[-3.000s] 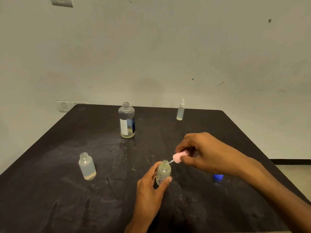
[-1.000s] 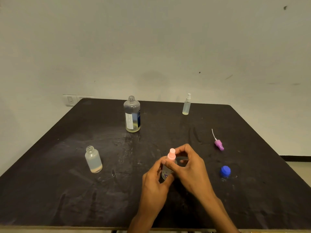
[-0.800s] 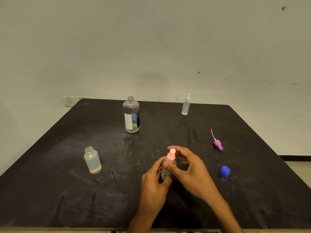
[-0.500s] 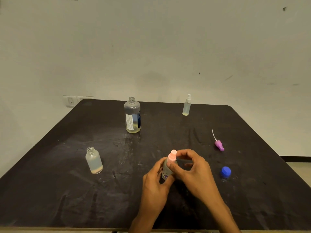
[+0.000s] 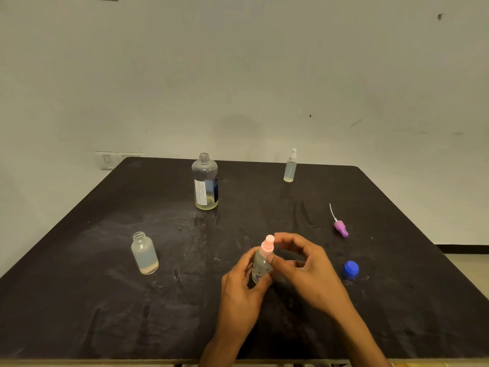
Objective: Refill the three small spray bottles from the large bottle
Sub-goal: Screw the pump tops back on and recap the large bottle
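The dark worktop point(image 5: 105, 300) carries the large bottle point(image 5: 205, 182) uncapped at the far centre, ready for more pouring, with an open small bottle point(image 5: 145, 254) waiting near left. Near centre, the left hand point(image 5: 242, 290) wraps the flowered spray bottle point(image 5: 260, 267) to steady it, while the right hand point(image 5: 307, 271) pinches its pink sprayer point(image 5: 267, 246) between thumb and fingertips, likely screwing it tight.

Three small spray bottles and the large bottle, all upright on a dark table

A clear small bottle point(image 5: 260, 268) with pink sprayer point(image 5: 267, 246) sits between both hands. Left of them stands an uncapped frosted bottle point(image 5: 144, 254); beyond them the open, nearly empty large bottle point(image 5: 205, 182); far beyond, slightly right, a slim capped spray bottle point(image 5: 290, 166).
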